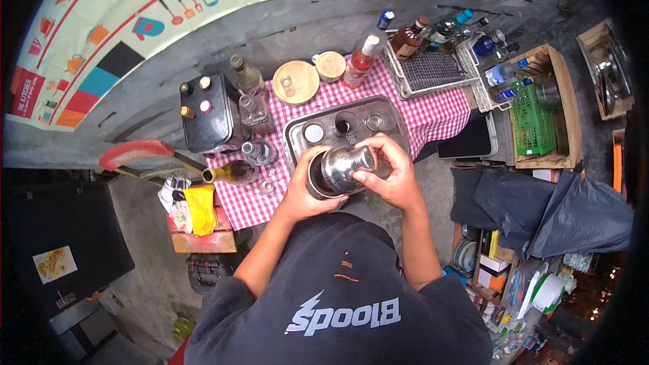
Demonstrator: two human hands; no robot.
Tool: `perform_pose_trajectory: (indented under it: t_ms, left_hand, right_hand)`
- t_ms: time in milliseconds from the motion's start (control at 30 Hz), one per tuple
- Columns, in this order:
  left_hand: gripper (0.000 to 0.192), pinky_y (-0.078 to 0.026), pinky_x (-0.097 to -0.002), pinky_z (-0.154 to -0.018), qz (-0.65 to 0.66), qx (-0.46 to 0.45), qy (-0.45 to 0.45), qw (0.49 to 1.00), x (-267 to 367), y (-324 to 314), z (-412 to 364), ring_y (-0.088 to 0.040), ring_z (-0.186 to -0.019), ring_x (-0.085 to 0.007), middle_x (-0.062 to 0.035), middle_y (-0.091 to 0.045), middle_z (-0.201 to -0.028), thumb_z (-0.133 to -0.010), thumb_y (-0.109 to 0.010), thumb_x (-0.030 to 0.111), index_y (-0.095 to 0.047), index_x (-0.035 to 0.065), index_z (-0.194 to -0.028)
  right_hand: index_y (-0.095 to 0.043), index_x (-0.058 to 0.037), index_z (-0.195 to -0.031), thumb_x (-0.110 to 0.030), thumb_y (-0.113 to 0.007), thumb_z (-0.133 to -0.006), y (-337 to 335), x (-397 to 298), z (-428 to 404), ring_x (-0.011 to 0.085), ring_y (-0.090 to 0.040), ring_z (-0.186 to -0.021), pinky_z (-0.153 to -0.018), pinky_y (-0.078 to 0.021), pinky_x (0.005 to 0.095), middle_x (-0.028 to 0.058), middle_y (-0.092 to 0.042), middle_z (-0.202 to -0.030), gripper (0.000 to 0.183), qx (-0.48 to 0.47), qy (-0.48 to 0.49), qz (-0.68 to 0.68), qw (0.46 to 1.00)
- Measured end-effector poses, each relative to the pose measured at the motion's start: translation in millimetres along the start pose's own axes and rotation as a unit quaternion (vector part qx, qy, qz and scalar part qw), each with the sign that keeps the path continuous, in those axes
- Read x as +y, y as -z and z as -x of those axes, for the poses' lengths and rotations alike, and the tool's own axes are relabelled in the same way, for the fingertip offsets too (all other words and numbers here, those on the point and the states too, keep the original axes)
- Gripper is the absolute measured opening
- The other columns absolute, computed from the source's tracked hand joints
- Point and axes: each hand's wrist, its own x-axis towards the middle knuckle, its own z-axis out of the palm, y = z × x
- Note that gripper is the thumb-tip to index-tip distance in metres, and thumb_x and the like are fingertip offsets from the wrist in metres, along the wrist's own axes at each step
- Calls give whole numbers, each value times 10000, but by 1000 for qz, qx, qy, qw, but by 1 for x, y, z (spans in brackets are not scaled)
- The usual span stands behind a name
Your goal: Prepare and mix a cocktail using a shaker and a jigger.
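My left hand (pixel 300 190) is wrapped around a wide metal cup (pixel 317 175) with a pale rim. In my right hand (pixel 393 177) is the shiny, capped top of a cocktail shaker (pixel 340 165), held at its narrow end by thumb and fingers. The shaker top lies tilted at the cup's mouth; whether it sits inside or only over the rim I cannot tell. Just beyond my hands is a dark metal tray (pixel 324 111) holding a white-topped round vessel (pixel 314 133), a glass with dark contents (pixel 346 123) and a clear glass (pixel 376 120).
A red-checked tablecloth (pixel 243 208) covers the table. Around the tray stand a wine bottle (pixel 233 172), a glass decanter (pixel 256 111), a red bottle (pixel 359 68), a wooden lid (pixel 296 82) and a black container (pixel 210 111). A wire basket (pixel 431 68) with several bottles is at the back right.
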Motion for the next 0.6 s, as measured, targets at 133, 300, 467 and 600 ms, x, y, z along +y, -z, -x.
perform_pose_trajectory:
  t_ms: [133,300,467,600]
  left_hand:
    - [891,-395,-380,-1042,-49,-58,-38,996,8,-19,-20,-512,-1216,-258,-137,-519,-1261,-583,-898,161,-447,13,-1337]
    - [896,-408,-382,-1016,-93,-60,-108,988,22,-56,-44,-524,-1178,-254,-129,-513,-1226,-581,-906,181,-445,10,-1330]
    - [873,-419,-370,-1002,-62,-76,-104,990,23,-90,-68,-535,-1162,-241,-127,-517,-1220,-598,-904,184,-440,13,-1318]
    - [867,-418,-372,-1010,-96,-100,-123,983,40,-119,-82,-538,-1164,-247,-132,-518,-1227,-606,-899,181,-437,11,-1319]
  right_hand:
    - [-611,1,-1038,-194,-812,-716,34,-29,-7,169,-561,-806,-731,-464,308,73,-579,-889,426,-26,58,59,996]
    - [-615,8,-1046,-219,-809,-728,74,-46,-10,213,-580,-809,-740,-476,331,96,-587,-885,437,-41,108,89,989]
    - [-602,2,-1062,-205,-790,-743,113,-57,-8,222,-582,-800,-729,-478,344,101,-577,-899,424,-30,142,132,981]
    - [-588,-1,-1092,-232,-776,-762,144,-61,-4,247,-586,-804,-731,-482,352,118,-569,-901,444,-29,166,166,972]
